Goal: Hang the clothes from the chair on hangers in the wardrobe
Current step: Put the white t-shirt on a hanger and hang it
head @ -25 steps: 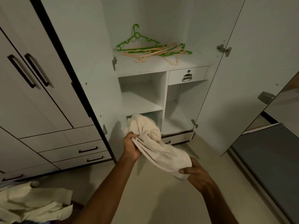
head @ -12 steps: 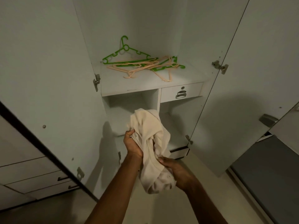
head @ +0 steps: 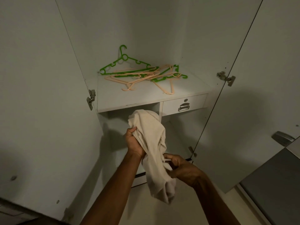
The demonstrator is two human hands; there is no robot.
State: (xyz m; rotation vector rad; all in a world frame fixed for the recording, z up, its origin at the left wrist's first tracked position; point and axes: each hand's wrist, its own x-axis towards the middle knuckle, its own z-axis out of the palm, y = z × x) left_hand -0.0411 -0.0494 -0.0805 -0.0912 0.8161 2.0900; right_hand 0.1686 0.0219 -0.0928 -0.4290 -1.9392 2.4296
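We hold a cream garment (head: 152, 143) in both hands in front of the open wardrobe (head: 162, 30). Left hand (head: 135, 142) grips the upper part: fingers curled into the cloth, a fold bunched in the fist. Right hand (head: 181, 169) is lower, fingers curled and pinching a twisted bit of the fabric near its lower half. The garment hangs crumpled between the two hands; the top flops over above the left hand, the tail droops below the right hand, clear of the floor (head: 146, 215).

We can't tell what kind of garment it is: too bunched.

Hangers lie in a loose pile on the wardrobe shelf (head: 113, 96), above and behind the garment, not touching it. One green hanger (head: 125, 62) is propped up at the back left, hook up against the rear wall. Peach hangers (head: 138, 77) lie flat and tangled across it; a second green hanger (head: 168, 77) sits under them on the right.

Under the shelf on the right: a small drawer (head: 185, 103) with a metal pull and a keyhole. To its left is an open compartment, partly hidden by the garment.

Both wardrobe doors stand open: left door (head: 40, 95), right door (head: 259, 95), hinges visible on each. A grey surface (head: 276, 184) shows at far right, identity unclear.
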